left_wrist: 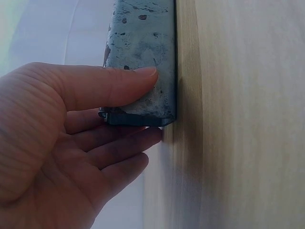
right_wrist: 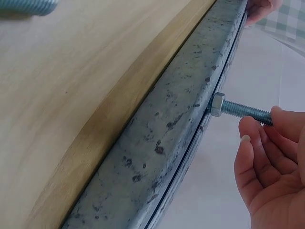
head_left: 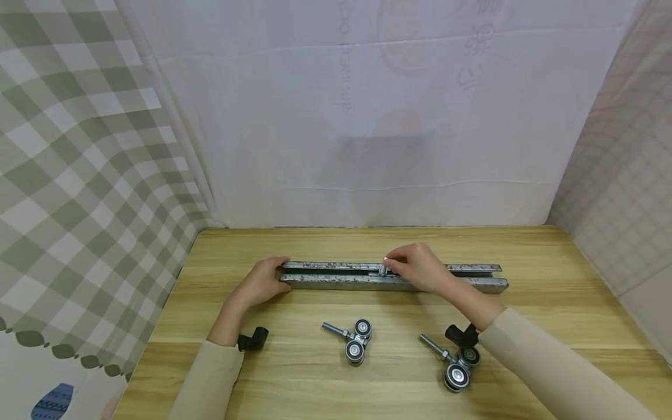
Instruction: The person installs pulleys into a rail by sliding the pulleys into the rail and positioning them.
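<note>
A spotted grey metal channel rail (head_left: pixel 336 283) lies across the table with its slot facing up. My left hand (head_left: pixel 264 280) grips its left end, the thumb (left_wrist: pixel 128 85) flat on the near side wall and the fingers round the end and far side. Out of the slot, near the rail's middle, stands a threaded bolt (right_wrist: pixel 245 110) with a hex nut (right_wrist: pixel 217 104) at its base. My right hand (head_left: pixel 420 267) pinches the bolt's upper end between thumb and fingertips. Whatever the bolt joins inside the rail is hidden.
Two roller trolleys lie on the wooden table (head_left: pixel 294 379) in front of the rail: one trolley (head_left: pixel 354 344) near the middle, another trolley (head_left: pixel 455 367) beside my right forearm. Each has wheels and a threaded bolt. Checked cloth (head_left: pixel 79 146) hangs at left, white sheeting (head_left: pixel 367 146) behind.
</note>
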Available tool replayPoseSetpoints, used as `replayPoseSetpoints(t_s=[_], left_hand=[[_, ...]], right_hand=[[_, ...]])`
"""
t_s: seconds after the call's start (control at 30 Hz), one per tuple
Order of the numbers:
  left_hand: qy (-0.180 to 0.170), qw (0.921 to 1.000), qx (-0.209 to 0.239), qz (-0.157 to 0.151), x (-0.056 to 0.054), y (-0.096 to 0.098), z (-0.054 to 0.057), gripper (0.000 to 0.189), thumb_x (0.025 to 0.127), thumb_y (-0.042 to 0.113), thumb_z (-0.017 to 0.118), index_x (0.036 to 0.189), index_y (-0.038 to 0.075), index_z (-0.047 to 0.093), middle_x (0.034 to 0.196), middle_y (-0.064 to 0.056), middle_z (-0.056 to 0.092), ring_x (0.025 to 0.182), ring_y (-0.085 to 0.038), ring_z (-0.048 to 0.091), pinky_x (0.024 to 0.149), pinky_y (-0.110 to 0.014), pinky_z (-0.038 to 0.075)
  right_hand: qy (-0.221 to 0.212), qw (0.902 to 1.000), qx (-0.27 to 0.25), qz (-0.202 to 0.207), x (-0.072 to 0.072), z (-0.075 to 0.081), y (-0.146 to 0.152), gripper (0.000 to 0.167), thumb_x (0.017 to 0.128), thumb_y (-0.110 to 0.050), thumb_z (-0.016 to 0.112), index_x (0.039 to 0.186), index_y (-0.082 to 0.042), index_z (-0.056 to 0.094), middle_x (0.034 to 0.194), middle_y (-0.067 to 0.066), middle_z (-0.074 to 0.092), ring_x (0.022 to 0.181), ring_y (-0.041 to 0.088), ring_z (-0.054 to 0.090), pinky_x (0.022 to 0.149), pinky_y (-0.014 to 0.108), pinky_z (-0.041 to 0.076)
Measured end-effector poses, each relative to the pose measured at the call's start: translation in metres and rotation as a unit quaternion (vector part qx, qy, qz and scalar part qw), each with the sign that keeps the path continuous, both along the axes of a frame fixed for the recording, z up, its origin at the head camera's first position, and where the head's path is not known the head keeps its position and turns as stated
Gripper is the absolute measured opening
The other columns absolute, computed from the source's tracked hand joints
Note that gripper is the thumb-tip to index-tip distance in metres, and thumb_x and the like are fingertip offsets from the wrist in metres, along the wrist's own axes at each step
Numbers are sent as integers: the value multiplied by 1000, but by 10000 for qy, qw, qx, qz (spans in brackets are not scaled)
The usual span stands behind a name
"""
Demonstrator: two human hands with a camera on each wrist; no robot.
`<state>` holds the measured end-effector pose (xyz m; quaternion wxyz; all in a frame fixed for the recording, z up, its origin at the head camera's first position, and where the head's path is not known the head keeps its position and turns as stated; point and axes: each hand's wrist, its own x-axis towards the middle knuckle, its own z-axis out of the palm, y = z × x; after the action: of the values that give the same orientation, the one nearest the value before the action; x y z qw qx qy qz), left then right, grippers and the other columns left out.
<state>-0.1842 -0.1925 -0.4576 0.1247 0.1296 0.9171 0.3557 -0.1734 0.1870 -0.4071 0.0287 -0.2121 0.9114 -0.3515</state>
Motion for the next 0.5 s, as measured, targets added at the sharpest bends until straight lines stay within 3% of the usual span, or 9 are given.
replayPoseSetpoints(t_s=[0.5], left_hand=[[42,10000,65,-6,1,-1,-1,70,90,1,80,152,-6,49,149,-25,55,137,-40,53,106,-54,49]], right_hand=[[8,9998,-139,129,-2,0,-23,20,102,-11,69,110,4,80,93,10,78,74,12,67,66,34,56]])
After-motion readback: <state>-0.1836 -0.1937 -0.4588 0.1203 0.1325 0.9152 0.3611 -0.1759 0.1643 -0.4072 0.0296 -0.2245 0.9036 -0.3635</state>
